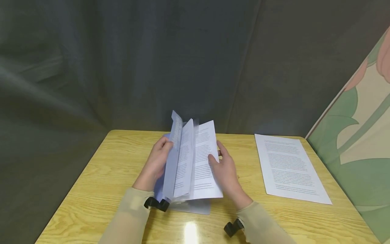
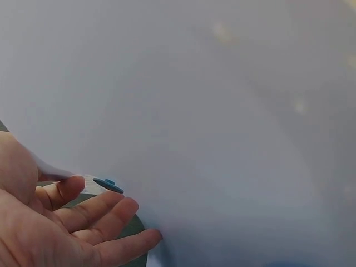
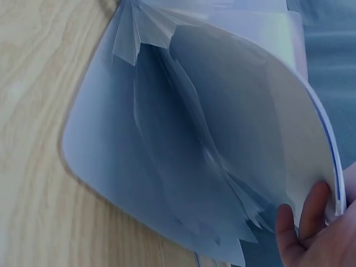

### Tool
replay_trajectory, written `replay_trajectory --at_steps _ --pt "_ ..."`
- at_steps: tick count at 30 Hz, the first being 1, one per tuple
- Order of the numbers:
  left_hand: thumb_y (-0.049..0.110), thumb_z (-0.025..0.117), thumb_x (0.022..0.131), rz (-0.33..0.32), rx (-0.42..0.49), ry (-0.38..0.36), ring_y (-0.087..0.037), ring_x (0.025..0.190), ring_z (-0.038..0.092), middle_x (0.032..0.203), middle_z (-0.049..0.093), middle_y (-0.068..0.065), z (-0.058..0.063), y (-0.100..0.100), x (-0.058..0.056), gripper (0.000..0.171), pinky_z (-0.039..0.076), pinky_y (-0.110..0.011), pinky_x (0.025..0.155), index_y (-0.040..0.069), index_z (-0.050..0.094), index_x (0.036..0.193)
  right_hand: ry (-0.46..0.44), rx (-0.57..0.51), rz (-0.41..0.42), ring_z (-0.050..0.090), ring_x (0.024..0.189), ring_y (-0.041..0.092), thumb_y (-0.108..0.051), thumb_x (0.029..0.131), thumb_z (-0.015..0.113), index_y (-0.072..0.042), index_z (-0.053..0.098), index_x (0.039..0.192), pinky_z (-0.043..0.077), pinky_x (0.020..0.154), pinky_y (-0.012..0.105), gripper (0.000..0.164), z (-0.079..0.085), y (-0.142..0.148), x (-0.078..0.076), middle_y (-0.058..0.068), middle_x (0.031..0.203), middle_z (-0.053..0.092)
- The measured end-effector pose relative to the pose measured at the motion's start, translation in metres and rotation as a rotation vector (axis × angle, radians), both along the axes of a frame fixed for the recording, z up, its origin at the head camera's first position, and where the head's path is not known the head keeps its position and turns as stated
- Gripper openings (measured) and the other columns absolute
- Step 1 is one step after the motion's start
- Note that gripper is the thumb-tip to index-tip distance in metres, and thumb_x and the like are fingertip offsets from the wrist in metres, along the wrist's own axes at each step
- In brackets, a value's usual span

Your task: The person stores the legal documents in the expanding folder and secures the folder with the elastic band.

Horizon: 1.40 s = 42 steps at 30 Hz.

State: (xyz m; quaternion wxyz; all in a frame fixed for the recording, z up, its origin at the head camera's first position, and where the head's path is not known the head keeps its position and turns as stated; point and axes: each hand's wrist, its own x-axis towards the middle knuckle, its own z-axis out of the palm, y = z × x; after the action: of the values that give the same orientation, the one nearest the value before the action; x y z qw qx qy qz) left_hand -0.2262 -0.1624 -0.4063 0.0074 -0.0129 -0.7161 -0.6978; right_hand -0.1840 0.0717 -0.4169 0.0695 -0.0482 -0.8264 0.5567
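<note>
1. Dark cloth backdrop (image 1: 189,61), lightly creased, behind the table's far edge and along its left side; floral panel (image 1: 365,142) in green, pink and cream beyond the right edge.
2. Table (image 1: 100,169), yellowish wood grain, with a bright reflection toward the near edge.
3. Folder (image 1: 171,169), one, pale bluish and translucent, several leaves fanned apart. Location: over the middle of the table, well apart from the left and right edges, standing open and tilted. A blue button (image 2: 108,185) shows beside the fingertips in the left wrist view.
4. Printed pages, white, within the folder: a narrower left page (image 1: 184,159) at an angle, and a right page (image 1: 204,159) facing up more fully.
5. Left hand (image 1: 158,157): grips the folder's left cover at its outer edge; other fingers spread behind it.
6. Right hand (image 1: 224,167): holds the right page by its outer edge, thumb in front, fingers behind.
7. Loose sheet (image 1: 292,167), one, printed, lying flat at the table's far right corner, near the right edge.
8. Sleeves (image 1: 128,211), beige, a pair; black wrist device (image 1: 156,204) at each cuff.
</note>
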Motion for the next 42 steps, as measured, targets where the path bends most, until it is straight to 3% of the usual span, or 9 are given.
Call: replay_trajectory --at_steps 16,22,25,33,42 --pt "0.014 0.05 0.11 0.007 0.005 0.001 -0.022 0.089 0.047 0.095 0.044 -0.006 -0.001 0.001 0.001 0.015 0.037 -0.035 0.074 0.006 0.051 0.098 0.01 0.001 0.008 0.063 0.075 0.02 -0.014 0.112 0.061 -0.013 0.033 0.174 0.054 0.066 0.032 0.068 -0.009 -0.02 0.001 0.015 0.122 0.058" --pt "0.012 0.05 0.109 0.008 0.027 0.0 -0.021 0.086 0.046 0.094 0.044 -0.006 -0.001 0.003 0.001 0.014 0.037 -0.032 0.072 0.007 0.051 0.097 0.021 -0.027 0.044 0.068 0.078 0.02 -0.014 0.111 0.061 -0.011 0.034 0.173 0.057 0.068 0.033 0.068 -0.012 -0.025 0.003 0.015 0.12 0.058" --pt "0.011 0.05 0.109 0.006 0.035 -0.002 -0.02 0.085 0.046 0.093 0.044 -0.005 0.0 0.003 0.001 0.014 0.037 -0.032 0.071 0.007 0.051 0.096 0.022 -0.02 0.058 0.067 0.078 0.018 -0.016 0.111 0.061 -0.01 0.035 0.172 0.055 0.066 0.031 0.067 -0.012 -0.026 0.004 0.013 0.116 0.059" --pt "0.014 0.05 0.109 0.015 0.026 -0.003 -0.022 0.09 0.047 0.099 0.045 -0.007 0.002 0.004 0.001 0.013 0.038 -0.034 0.074 0.007 0.051 0.099 0.046 -0.025 0.012 0.048 0.067 0.016 -0.016 0.11 0.063 -0.009 0.047 0.167 0.036 0.058 0.024 0.059 -0.013 -0.02 0.005 0.004 0.083 0.056" --pt "0.013 0.049 0.109 0.035 0.049 -0.004 -0.02 0.084 0.047 0.095 0.045 -0.007 -0.002 0.008 0.001 0.013 0.037 -0.031 0.069 0.006 0.052 0.097 0.079 -0.02 0.035 0.048 0.068 0.015 -0.015 0.112 0.063 -0.008 0.046 0.167 0.038 0.06 0.024 0.059 -0.021 -0.03 0.008 0.003 0.083 0.054"
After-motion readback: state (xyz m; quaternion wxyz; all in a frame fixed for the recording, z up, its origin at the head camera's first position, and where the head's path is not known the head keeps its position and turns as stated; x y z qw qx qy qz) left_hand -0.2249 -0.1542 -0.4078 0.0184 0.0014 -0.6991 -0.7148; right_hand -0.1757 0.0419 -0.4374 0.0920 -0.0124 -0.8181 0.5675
